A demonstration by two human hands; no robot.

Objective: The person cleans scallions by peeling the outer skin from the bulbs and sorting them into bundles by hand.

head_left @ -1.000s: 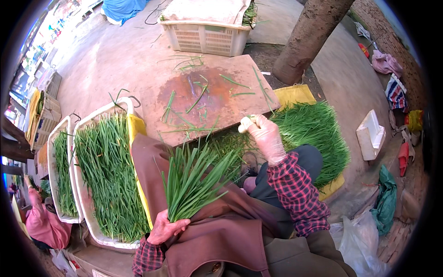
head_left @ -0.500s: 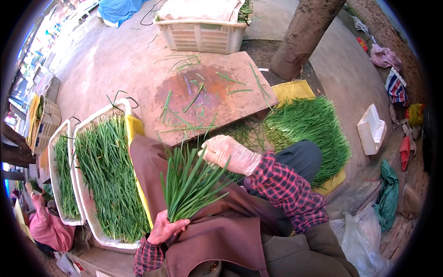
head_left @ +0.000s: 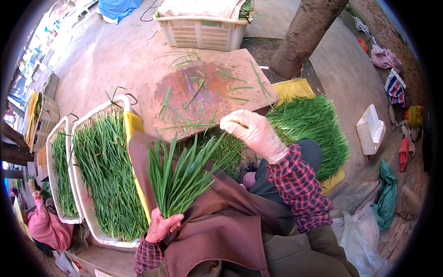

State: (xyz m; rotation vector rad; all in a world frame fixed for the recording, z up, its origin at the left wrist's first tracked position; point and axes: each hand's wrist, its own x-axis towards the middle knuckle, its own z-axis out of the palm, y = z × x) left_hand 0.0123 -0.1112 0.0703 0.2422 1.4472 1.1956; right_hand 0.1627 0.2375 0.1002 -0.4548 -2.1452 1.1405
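My left hand is bare and grips a bunch of garlic chives low down, over my lap. The green leaves fan out upward and away from me. My right hand, in a thin translucent glove, is raised to the right of the bunch and apart from it. Its fingers are curled together, and whatever may be between them does not show. A brown apron covers my lap. Beyond my right hand lies a thick pile of chives on a yellow cloth.
Left of me stand a white crate full of chives and a narrower one. A stained board with loose leaves lies ahead, before a covered crate and a tree trunk. Another person is at the far left.
My right hand has drawn away from the chive tips, to the right and toward me. The bunch in my left hand has shifted slightly left and its leaves are more spread.
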